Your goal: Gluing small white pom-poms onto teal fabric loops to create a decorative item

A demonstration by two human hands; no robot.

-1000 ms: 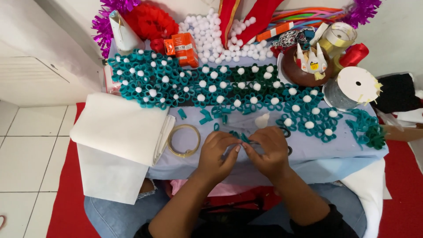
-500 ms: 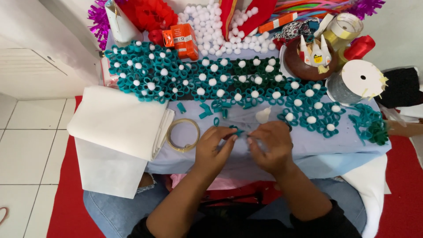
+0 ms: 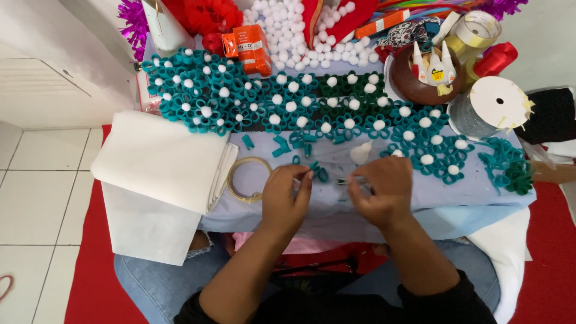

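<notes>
Pinching a teal loop (image 3: 320, 173) at its fingertips, the left hand (image 3: 287, 197) grips it just above the bench (image 3: 420, 195). Right hand (image 3: 384, 191) lies directly across, grip clenched on a small dark piece (image 3: 343, 181); loop is nearer the left.

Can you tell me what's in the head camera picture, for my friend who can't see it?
A person's left hand and right hand pinch small teal loops over a table covered in pale blue cloth. Behind them lie rows of teal flowers with white pom-pom centres, and a folded white fabric and a thin ring sit to the left.
</notes>
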